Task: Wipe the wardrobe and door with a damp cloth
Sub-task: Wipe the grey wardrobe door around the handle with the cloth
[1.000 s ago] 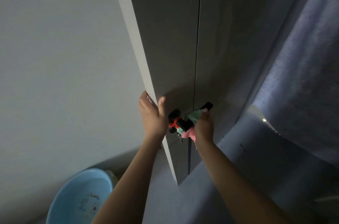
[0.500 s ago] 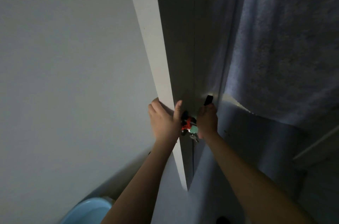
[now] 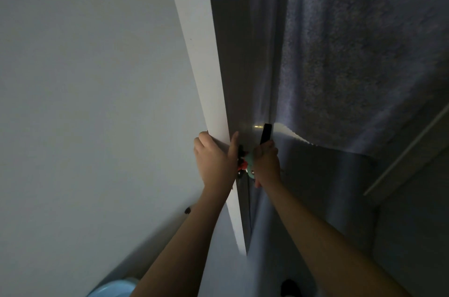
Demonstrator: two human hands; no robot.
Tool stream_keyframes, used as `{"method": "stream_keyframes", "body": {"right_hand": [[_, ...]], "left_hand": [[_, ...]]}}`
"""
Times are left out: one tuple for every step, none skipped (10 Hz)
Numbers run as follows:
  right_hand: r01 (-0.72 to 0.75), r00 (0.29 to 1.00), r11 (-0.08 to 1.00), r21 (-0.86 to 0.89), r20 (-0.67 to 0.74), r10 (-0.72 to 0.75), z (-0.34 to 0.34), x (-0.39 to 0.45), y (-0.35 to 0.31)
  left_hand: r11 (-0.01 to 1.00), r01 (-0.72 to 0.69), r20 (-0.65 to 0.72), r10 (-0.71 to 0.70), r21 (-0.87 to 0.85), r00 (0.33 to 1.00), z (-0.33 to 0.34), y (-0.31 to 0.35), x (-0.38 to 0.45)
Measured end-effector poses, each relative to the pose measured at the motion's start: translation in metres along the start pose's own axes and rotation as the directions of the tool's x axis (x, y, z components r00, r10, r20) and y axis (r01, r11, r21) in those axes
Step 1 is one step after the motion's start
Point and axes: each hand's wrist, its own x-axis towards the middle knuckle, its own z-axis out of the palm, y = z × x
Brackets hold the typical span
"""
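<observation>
Both hands sit mid-frame: the left hand [image 3: 215, 163] still clamps the wardrobe door [image 3: 206, 73] edge, now swung almost edge-on, while the right hand [image 3: 266, 163] presses the bunched cloth [image 3: 249, 166] beside the black handle [image 3: 266, 133], wiping there.

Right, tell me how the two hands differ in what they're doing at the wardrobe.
The left hand wraps the wardrobe door at its pale edge, thumb on the front face; the right hand curls round the black handle. The left holds nothing else; the right has pink and green cloth showing beside it. Both are bare and raised level.
</observation>
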Motion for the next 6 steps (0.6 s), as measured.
{"method": "stream_keyframes", "body": {"right_hand": [[0.036, 0.999, 0.999, 0.035, -0.012, -0.036, 0.001, -0.017, 0.012], [-0.008, 1.000, 1.000, 0.028, 0.003, 0.008, -0.004, -0.017, 0.009], [-0.044, 0.999, 0.999, -0.005, 0.007, 0.044, -0.012, 0.023, 0.007], [-0.018, 1.000, 1.000, -0.012, 0.008, 0.018, -0.018, 0.029, 0.001], [0.012, 1.000, 1.000, -0.003, -0.004, -0.012, -0.015, 0.014, 0.019], [-0.029, 0.999, 0.999, 0.029, 0.033, 0.028, -0.019, 0.010, 0.021]], "left_hand": [[0.999, 0.019, 0.023, -0.018, -0.026, 1.000, 0.002, 0.004, -0.002], [0.999, 0.024, 0.043, -0.022, -0.041, 0.999, 0.002, 0.007, -0.006], [0.999, 0.016, 0.050, -0.014, -0.041, 0.999, 0.001, 0.012, -0.009], [0.999, -0.002, 0.042, 0.003, -0.033, 0.999, 0.004, 0.016, -0.011], [0.999, -0.015, 0.015, 0.016, -0.048, 1.000, 0.007, 0.017, -0.014], [0.998, -0.015, -0.002, 0.015, -0.056, 1.000, 0.007, 0.018, -0.015]]}}
